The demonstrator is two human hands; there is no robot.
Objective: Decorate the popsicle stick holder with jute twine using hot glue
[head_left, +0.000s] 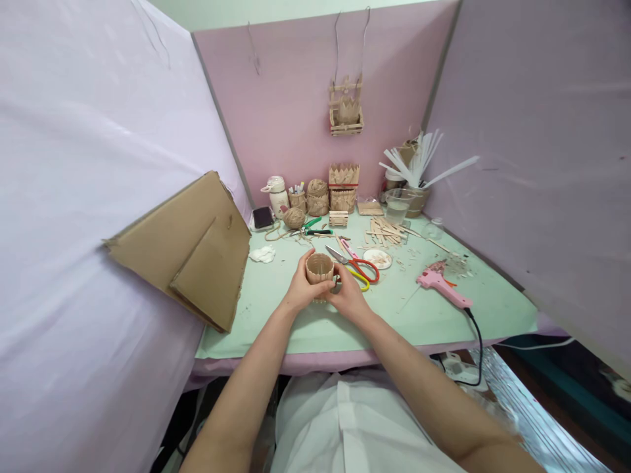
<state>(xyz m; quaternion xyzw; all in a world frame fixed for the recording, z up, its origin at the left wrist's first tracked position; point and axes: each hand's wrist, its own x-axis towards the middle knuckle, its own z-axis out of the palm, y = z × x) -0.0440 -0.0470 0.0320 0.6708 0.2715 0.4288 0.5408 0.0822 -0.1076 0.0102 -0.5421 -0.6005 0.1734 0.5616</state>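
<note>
Between my two hands stands a small round cup made of wooden craft sticks (319, 268), its open top tilted toward me. My left hand (302, 286) wraps its left side, the thumb laid across the front. On the other side my right hand (348, 293) grips it, fingers curled around the wall. The cup's lower part is mostly hidden behind my fingers. Just right of it, red-handled scissors (363, 268) lie on the table, close to my right hand. A yellow handle (363, 281) shows beneath them, and a pink cutter (349, 247) lies behind.
A pink glue gun (446, 288) with a black cord lies right. Behind are loose craft sticks (384, 231), a white dish (378, 259), green-handled pliers (315, 227), twine balls (294, 218) and a water cup (397, 206). Cardboard (197, 249) leans left. A stick basket (346, 119) hangs at the back.
</note>
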